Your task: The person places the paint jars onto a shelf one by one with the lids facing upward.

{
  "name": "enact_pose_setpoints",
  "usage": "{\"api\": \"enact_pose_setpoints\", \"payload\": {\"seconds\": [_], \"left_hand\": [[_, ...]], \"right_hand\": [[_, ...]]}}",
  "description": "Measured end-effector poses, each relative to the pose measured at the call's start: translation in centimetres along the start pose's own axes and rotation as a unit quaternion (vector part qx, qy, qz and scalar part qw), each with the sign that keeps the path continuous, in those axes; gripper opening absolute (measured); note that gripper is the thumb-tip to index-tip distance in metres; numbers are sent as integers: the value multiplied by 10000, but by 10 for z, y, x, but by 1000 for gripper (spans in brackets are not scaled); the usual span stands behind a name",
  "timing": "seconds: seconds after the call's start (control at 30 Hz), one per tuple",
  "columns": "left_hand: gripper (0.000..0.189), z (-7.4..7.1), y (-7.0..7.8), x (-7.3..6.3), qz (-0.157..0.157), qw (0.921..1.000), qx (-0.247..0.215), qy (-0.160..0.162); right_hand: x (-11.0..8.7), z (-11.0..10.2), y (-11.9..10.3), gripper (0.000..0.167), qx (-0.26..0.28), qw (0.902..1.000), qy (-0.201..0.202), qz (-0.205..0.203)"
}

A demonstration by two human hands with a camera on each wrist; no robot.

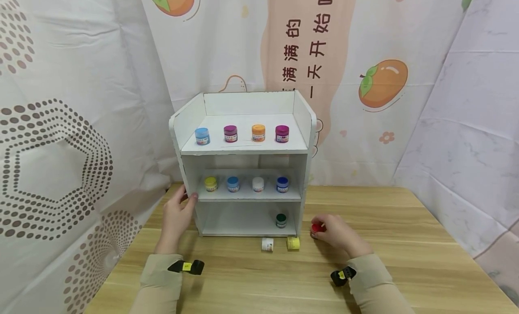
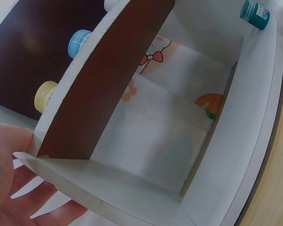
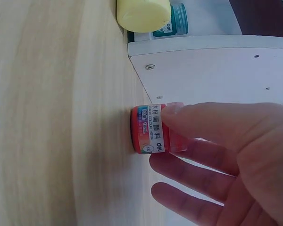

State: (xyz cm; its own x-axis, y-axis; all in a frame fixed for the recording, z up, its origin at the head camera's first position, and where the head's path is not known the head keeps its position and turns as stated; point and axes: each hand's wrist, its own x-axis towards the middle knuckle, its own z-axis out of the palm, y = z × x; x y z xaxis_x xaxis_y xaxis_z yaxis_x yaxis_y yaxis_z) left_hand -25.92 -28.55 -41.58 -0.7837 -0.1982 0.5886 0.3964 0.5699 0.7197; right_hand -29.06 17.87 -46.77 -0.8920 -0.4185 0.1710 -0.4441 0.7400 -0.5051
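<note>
A small white shelf unit (image 1: 247,199) stands on the wooden table with paint jars on its tiers. My left hand (image 1: 177,213) holds its left side panel at the middle board, thumb on the front edge (image 2: 34,143) and fingers around the outside. To the right of the unit, my right hand (image 1: 337,235) pinches a red paint jar (image 3: 153,129) by its lid, thumb on the near side. The jar is upright, its base close to the tabletop. On the bottom tier a dark green jar (image 1: 281,220) sits at the right end.
In front of the unit are a white jar (image 1: 267,244) and a yellow jar (image 1: 293,243). The middle tier bears yellow, light blue, white (image 1: 257,184) and dark blue jars. Up top are a blue jar (image 1: 202,136), two purple ones and an orange one (image 1: 258,133). A printed curtain hangs behind.
</note>
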Motion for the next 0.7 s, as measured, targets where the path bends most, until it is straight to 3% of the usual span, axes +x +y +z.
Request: {"api": "enact_pose_setpoints", "payload": {"seconds": [0.27, 0.7], "left_hand": [[41, 0, 1, -1, -4, 10000, -21, -33], [41, 0, 1, -1, 60, 10000, -65, -16]], "right_hand": [[-1, -8, -7, 18, 109, 9999, 19, 45], [-7, -35, -35, 12, 25, 9984, 229, -524]]}}
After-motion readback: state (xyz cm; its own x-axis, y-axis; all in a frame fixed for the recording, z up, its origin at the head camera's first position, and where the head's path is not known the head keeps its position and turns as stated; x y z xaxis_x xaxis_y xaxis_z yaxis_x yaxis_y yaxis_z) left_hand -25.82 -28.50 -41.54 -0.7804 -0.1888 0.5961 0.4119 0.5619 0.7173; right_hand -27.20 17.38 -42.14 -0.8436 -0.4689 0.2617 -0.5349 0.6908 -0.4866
